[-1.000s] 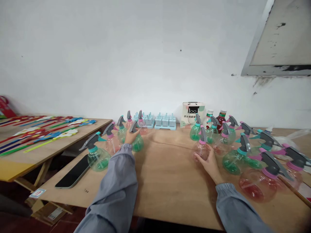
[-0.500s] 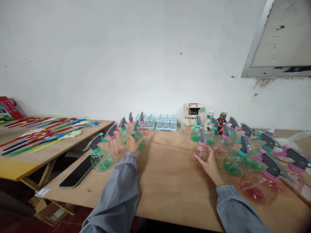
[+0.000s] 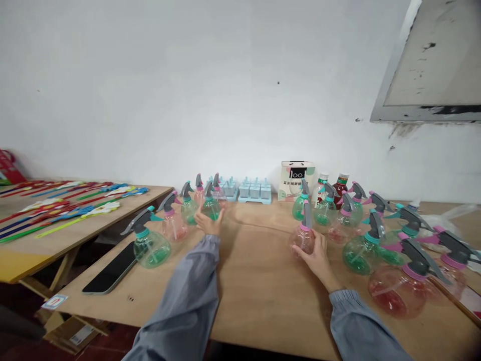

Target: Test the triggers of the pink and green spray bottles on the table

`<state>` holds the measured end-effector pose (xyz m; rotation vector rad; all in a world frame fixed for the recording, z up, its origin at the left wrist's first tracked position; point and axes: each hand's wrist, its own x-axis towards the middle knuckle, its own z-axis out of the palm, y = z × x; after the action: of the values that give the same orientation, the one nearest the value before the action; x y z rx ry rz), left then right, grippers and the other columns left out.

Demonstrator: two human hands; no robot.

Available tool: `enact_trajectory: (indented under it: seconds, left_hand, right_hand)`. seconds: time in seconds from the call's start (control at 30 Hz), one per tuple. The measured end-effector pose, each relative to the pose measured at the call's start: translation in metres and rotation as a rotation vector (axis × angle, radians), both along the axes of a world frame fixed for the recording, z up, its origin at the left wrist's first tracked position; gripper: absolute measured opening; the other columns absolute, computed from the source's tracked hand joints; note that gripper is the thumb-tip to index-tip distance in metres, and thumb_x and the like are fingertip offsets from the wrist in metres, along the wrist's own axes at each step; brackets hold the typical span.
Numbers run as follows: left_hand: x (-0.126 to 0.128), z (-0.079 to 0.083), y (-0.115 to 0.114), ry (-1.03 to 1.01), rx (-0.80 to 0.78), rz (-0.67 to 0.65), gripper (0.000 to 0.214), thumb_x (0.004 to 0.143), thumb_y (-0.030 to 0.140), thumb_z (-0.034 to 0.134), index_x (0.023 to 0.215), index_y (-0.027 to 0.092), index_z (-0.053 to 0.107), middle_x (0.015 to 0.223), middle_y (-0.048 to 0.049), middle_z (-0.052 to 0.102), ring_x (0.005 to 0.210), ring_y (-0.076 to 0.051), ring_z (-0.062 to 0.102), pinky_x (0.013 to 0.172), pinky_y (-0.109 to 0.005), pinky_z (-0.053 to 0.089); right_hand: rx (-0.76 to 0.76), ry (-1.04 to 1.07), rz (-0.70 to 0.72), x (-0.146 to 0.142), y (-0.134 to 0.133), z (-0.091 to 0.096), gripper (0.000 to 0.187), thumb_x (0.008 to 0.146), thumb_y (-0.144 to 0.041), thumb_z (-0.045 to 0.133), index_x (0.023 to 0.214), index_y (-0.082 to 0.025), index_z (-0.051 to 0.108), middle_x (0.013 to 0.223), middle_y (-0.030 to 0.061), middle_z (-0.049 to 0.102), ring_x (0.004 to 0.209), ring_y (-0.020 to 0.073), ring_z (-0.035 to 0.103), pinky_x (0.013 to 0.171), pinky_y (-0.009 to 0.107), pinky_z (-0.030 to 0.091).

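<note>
Around the pink spray bottle (image 3: 301, 240) my right hand (image 3: 319, 258) is closed, thumb on the near side. This round, clear-pink bottle has a grey trigger head and a pink collar, and it stands upright on the table. My left hand (image 3: 209, 224) is open, thumb and fingers apart, just in front of a green spray bottle (image 3: 212, 208) with a teal collar; whether it still touches it is hard to see. Beside that hand stand another green spray bottle (image 3: 188, 210), a pink spray bottle (image 3: 175, 226) and a nearer green spray bottle (image 3: 152, 248).
Several more spray bottles (image 3: 398, 293) crowd the right side. Pale blue popsicle molds (image 3: 255, 191), a paper bag (image 3: 296, 183) and a red-brown bottle (image 3: 340, 189) stand along the wall. A phone (image 3: 110, 273) lies left. Colourful flat sticks (image 3: 71, 213) cover the other table.
My left hand has loosened from the green bottle, its fingers spreading and drawing back toward me. My right hand stays on the pink bottle. The view has shifted slightly.
</note>
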<state>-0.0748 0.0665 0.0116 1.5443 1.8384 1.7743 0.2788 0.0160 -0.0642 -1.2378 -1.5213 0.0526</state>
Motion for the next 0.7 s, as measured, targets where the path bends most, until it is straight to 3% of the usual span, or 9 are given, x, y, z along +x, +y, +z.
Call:
enact_trajectory:
  seconds: [0.07,0.1,0.2,0.3,0.4,0.53,0.63,0.7]
  left_hand:
    - [0.021,-0.008,-0.014,0.002,0.063,-0.057,0.057,0.08,0.039,0.067,0.128,0.02,0.044,0.133,-0.0176,0.049,0.128,-0.033,0.045,0.105,-0.054,0.038]
    - [0.033,-0.012,-0.021,0.008,0.101,-0.173,0.06,0.077,0.038,0.071,0.127,0.019,0.046,0.132,-0.017,0.05,0.125,-0.032,0.048,0.107,-0.053,0.038]
    - [0.075,-0.018,-0.04,0.04,0.078,-0.686,0.083,0.066,0.043,0.081,0.136,0.018,0.044,0.14,-0.0173,0.046,0.132,-0.033,0.044,0.114,-0.052,0.031]
    - [0.113,-0.017,-0.054,0.001,0.012,-0.963,0.106,0.056,0.041,0.088,0.146,0.018,0.037,0.151,-0.0188,0.037,0.142,-0.035,0.034,0.119,-0.051,0.025]
    - [0.133,-0.014,-0.064,-0.066,-0.005,-1.044,0.087,0.069,0.039,0.081,0.145,0.021,0.041,0.145,-0.0157,0.047,0.135,-0.03,0.044,0.116,-0.047,0.032]
    - [0.127,-0.005,-0.067,-0.147,-0.013,-1.017,0.07,0.072,0.037,0.078,0.136,0.022,0.053,0.137,-0.0145,0.056,0.122,-0.026,0.057,0.108,-0.044,0.042]
    - [0.113,0.0,-0.065,-0.207,-0.043,-1.032,0.071,0.068,0.039,0.081,0.133,0.022,0.056,0.133,-0.0151,0.059,0.111,-0.025,0.063,0.101,-0.042,0.048]
    - [0.107,0.002,-0.063,-0.253,-0.086,-1.033,0.067,0.066,0.042,0.081,0.126,0.021,0.061,0.132,-0.0149,0.06,0.101,-0.023,0.066,0.094,-0.04,0.051]
  right_hand:
    - [-0.04,0.04,0.113,-0.009,-0.005,-0.001,0.073,0.078,-0.06,0.063,0.135,-0.021,0.039,0.128,0.0154,0.051,0.123,0.0334,0.05,0.107,0.057,0.039]
    - [-0.07,0.059,0.183,-0.014,-0.009,-0.001,0.069,0.082,-0.056,0.06,0.137,-0.022,0.037,0.131,0.0151,0.051,0.125,0.0318,0.05,0.107,0.056,0.04]
    - [-0.149,0.083,0.365,-0.035,-0.021,-0.001,0.066,0.086,-0.049,0.058,0.141,-0.025,0.031,0.137,0.0139,0.052,0.128,0.0289,0.052,0.108,0.053,0.042]
    - [-0.157,0.061,0.442,-0.055,-0.035,0.0,0.068,0.083,-0.047,0.064,0.139,-0.025,0.034,0.137,0.0143,0.054,0.126,0.03,0.055,0.107,0.054,0.044]
    - [-0.155,0.021,0.508,-0.065,-0.047,0.001,0.068,0.081,-0.047,0.067,0.137,-0.024,0.037,0.135,0.0149,0.056,0.124,0.0308,0.056,0.105,0.052,0.046]
    - [-0.19,-0.023,0.542,-0.057,-0.038,0.01,0.059,0.085,-0.049,0.063,0.134,-0.025,0.042,0.135,0.0129,0.056,0.126,0.0291,0.054,0.107,0.05,0.044]
    - [-0.143,0.104,0.329,-0.036,0.003,0.025,0.05,0.089,-0.055,0.053,0.129,-0.025,0.046,0.133,0.0121,0.056,0.126,0.0279,0.053,0.107,0.05,0.041]
    - [-0.058,0.177,0.149,-0.02,0.044,0.035,0.056,0.087,-0.06,0.052,0.129,-0.024,0.044,0.131,0.0132,0.054,0.124,0.0285,0.051,0.107,0.051,0.04]
